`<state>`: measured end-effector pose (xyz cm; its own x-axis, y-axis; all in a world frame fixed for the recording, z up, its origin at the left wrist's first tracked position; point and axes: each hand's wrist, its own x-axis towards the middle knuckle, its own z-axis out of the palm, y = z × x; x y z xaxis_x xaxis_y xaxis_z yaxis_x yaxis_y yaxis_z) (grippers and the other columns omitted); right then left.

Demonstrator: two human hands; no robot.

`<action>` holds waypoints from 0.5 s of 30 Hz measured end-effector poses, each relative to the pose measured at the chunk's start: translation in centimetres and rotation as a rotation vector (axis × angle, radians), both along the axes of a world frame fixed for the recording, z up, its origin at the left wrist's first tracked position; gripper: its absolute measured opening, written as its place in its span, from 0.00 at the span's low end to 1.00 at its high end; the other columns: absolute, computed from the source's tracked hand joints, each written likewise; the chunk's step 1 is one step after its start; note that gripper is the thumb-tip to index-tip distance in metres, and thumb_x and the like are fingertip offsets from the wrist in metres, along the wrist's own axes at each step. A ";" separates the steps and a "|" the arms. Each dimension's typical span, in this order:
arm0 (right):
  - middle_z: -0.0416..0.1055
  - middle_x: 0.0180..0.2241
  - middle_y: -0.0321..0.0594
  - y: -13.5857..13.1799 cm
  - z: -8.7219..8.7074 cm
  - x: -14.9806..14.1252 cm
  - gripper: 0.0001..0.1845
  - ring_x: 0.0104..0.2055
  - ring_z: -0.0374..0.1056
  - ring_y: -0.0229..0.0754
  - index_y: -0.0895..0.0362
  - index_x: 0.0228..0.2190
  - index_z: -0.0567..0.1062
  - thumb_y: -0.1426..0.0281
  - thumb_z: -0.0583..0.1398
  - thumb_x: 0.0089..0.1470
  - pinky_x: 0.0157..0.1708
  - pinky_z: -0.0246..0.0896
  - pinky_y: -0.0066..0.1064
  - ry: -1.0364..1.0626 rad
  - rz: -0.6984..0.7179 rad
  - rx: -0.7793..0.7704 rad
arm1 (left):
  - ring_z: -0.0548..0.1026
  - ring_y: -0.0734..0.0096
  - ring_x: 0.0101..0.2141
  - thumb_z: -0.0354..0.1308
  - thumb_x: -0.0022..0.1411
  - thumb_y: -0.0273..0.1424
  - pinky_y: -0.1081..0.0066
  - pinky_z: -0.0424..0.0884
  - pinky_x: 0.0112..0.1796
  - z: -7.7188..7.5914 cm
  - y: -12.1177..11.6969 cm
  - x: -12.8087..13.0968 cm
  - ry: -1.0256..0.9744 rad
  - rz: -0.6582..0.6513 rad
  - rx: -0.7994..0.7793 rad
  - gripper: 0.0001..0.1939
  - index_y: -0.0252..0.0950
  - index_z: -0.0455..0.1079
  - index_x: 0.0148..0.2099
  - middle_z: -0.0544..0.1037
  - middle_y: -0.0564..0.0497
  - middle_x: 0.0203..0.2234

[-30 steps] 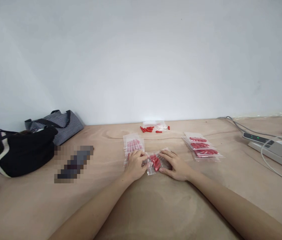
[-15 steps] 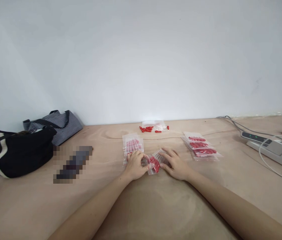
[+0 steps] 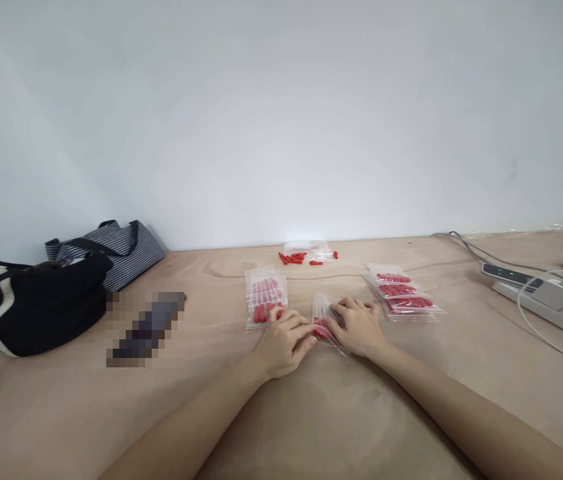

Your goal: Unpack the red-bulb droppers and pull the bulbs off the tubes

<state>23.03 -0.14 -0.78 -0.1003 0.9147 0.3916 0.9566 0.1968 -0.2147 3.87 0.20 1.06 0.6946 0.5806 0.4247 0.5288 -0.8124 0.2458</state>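
In the middle of the table lie overlapping clear zip bags [image 3: 322, 304] with small red peg-like pieces [image 3: 319, 328] inside. My right hand [image 3: 360, 327] is on their right side, its fingers bent over the plastic and gripping it. My left hand [image 3: 286, 343] is at the left edge of these bags, fingers stretched and thumb apart. Whether its fingertips touch the plastic is hard to tell. Just beyond my left hand is a fanned stack of zip bags [image 3: 265, 293] with red pieces, partly covered by the fingers.
Another fanned stack of filled zip bags [image 3: 401, 291] lies to the right. Loose red pieces [image 3: 292, 258] and a clear bag [image 3: 306, 247] are near the wall. A power strip [image 3: 551, 297] with cables is far right; a black bag [image 3: 56, 307] and a blurred-out dark object [image 3: 148, 327] are left.
My left hand has come away from the bags' left side, uncovering red pieces in the left stack. My right hand has shifted slightly right, and the middle bags have turned and moved right.
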 end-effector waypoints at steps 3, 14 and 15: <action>0.69 0.38 0.40 1.1 0.0 1.6 0.14 0.41 0.62 0.43 0.48 0.37 0.73 0.67 0.50 0.53 0.41 0.48 0.42 0.040 0.139 -0.089 | 0.67 0.70 0.43 0.47 0.60 0.30 0.65 0.56 0.46 0.2 -0.2 0.0 0.027 -0.226 -0.071 0.14 0.43 0.64 0.48 0.74 0.52 0.39; 0.63 0.50 0.37 2.3 0.6 3.8 0.16 0.53 0.56 0.48 0.42 0.44 0.69 0.63 0.48 0.55 0.49 0.41 0.55 0.097 0.374 -0.287 | 0.66 0.65 0.47 0.56 0.54 0.36 0.68 0.62 0.47 -0.3 0.5 0.1 -0.101 -0.205 -0.151 0.16 0.35 0.64 0.44 0.71 0.45 0.42; 0.63 0.50 0.37 2.2 0.7 3.7 0.18 0.53 0.55 0.49 0.43 0.45 0.68 0.59 0.47 0.56 0.50 0.40 0.55 0.122 0.384 -0.304 | 0.67 0.66 0.46 0.55 0.55 0.36 0.68 0.63 0.47 -0.3 0.3 0.3 -0.073 -0.237 -0.168 0.16 0.35 0.65 0.44 0.72 0.45 0.42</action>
